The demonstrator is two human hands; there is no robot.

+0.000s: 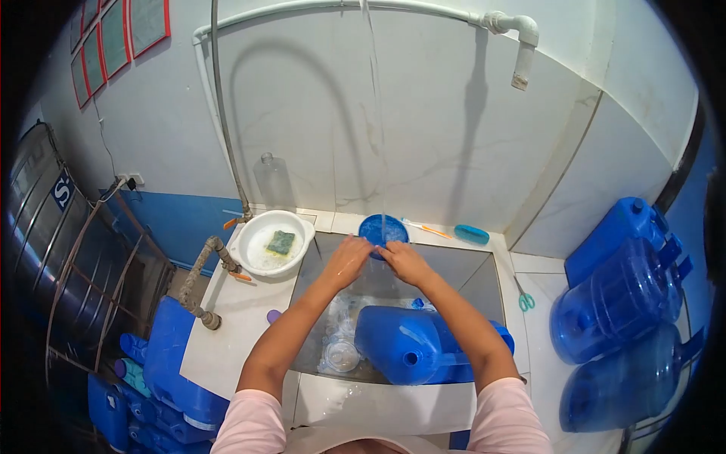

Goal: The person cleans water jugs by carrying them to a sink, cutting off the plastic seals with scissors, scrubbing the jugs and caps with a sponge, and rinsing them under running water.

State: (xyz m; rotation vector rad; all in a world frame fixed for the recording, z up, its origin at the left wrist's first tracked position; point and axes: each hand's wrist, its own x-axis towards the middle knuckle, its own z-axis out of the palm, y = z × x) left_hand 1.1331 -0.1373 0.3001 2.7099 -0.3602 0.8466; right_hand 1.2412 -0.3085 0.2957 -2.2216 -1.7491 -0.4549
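Water falls in a thin stream into a round blue tub (383, 226) at the back edge of the sink (476, 276). At the tub's near side, my left hand (349, 259) and my right hand (403, 261) meet with their fingertips close together. The fingers of both are bent inward, and what they may hold is too small to make out. Below them in the sink lies a blue jug (397, 340) with its open mouth facing up. Clear plastic pieces (340, 354) and a small blue cap (417, 303) are beside it.
A white basin (253, 253) with suds and a green sponge (280, 243) stands left of the sink. Behind are a clear bottle (274, 181), a toothbrush (427, 228) and a blue brush (472, 234). Scissors (525, 301) and large blue jugs (609, 303) are at right; a pipe tap (200, 280) rises at left.
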